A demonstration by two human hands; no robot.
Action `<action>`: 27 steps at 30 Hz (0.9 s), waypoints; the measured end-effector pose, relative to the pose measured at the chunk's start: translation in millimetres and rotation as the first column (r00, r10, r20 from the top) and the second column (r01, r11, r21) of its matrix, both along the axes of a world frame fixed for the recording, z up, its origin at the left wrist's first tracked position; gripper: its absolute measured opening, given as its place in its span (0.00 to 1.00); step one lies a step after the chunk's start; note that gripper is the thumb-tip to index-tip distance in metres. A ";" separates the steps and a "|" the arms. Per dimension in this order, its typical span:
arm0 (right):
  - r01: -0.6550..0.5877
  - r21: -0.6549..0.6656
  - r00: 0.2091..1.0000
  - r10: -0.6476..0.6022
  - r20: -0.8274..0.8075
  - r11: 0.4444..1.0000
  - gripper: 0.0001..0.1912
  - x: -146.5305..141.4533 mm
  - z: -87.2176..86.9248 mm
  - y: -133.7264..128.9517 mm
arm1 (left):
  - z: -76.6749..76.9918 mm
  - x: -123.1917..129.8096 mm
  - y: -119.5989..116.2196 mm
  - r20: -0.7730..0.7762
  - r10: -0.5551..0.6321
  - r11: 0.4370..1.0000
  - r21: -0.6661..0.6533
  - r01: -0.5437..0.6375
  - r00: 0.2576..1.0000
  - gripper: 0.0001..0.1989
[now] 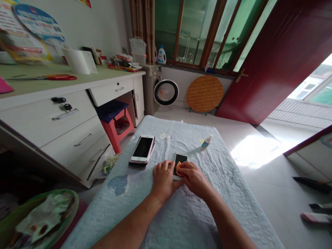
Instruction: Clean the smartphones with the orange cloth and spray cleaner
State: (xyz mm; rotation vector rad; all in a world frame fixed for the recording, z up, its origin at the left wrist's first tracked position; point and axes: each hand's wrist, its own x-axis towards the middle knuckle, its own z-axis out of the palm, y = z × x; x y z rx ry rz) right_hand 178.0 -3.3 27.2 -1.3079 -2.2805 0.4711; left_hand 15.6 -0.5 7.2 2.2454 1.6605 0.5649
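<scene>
A white-framed smartphone [181,158] lies screen up on the cloth-covered table. My left hand [163,178] holds it steady, fingers along its left edge and thumb at its bottom end. Pinched in my right hand [193,176] is a small orange cloth [178,168], pressed against the dark screen. To the left rests a stack of phones [142,149], the top one white with a black screen. A small spray bottle [206,142] with a blue label stands beyond my right hand.
A pale blue quilted cloth [166,128] covers the table. On the left are a white desk [64,121] with drawers, a red stool [116,126] and a green-rimmed bin [75,204]. Behind stand a washing machine [150,90] with its door open and a round wooden tabletop [204,94].
</scene>
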 end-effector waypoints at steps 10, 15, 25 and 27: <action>0.290 0.105 0.953 -0.297 0.057 0.951 0.15 18.3 -15.7 34.2 | -3.9 1.1 2.1 -0.014 0.007 1.000 -0.003 -0.007 1.000 0.38; 0.297 0.112 0.936 -0.313 0.163 0.948 0.15 10.3 -14.5 50.1 | -4.3 0.6 2.2 -0.003 0.007 1.000 0.006 -0.007 1.000 0.37; 0.192 0.082 0.942 -0.207 0.264 0.978 0.14 -20.3 -13.3 67.7 | 1.5 1.7 -0.9 -0.043 0.008 1.000 0.006 -0.008 0.999 0.35; 0.177 0.086 0.948 -0.194 0.253 0.980 0.14 -18.3 -13.6 68.3 | 0.1 2.9 -2.1 -0.050 0.015 0.999 0.031 -0.014 0.999 0.35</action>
